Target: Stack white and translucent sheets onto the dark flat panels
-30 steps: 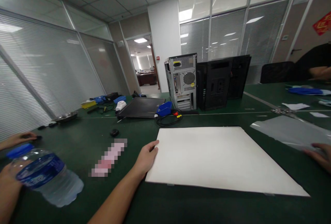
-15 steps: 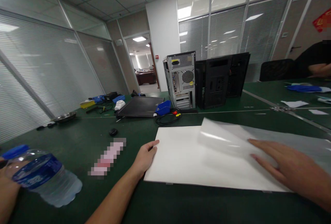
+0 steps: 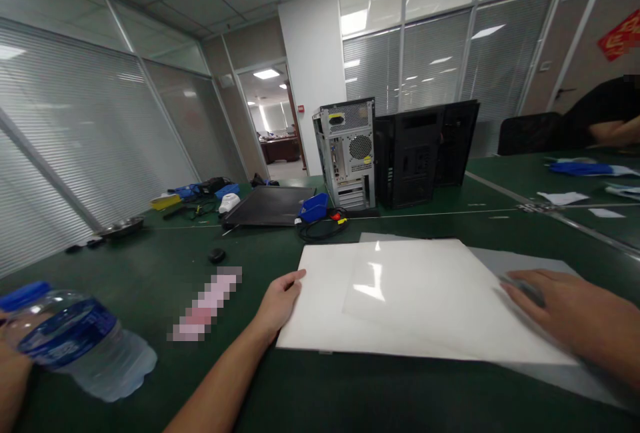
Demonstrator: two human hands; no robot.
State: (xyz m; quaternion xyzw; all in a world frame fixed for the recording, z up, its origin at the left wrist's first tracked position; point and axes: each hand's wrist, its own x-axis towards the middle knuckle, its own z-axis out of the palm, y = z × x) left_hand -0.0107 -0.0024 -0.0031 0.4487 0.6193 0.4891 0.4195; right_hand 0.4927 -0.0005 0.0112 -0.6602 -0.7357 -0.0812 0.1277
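Note:
A white rectangular panel (image 3: 320,313) lies in front of me on the green table. My left hand (image 3: 281,303) pinches its left edge, thumb on top. Over the panel is a clear, shiny plastic sheet (image 3: 410,306) with bright reflections, its left edge faintly visible. My right hand (image 3: 565,313) is at the right side, fingers closed around the sheet's edge and slightly blurred. A greyish translucent film (image 3: 530,263) shows beyond the sheet's far edge and below the right hand. Which layer the right fingers hold is partly hidden.
A water bottle (image 3: 85,340) stands tilted at left, with another person's hand (image 3: 15,366) beside it. Computer cases (image 3: 350,153), a black flat panel (image 3: 270,205), a blue connector (image 3: 314,208) with cable and a round black object (image 3: 217,256) are farther back. Another person sits far right.
The clear sheet's raised, curled left corner has come down flatter over the white panel. My right hand has shifted slightly right. My left hand keeps its hold on the panel's edge.

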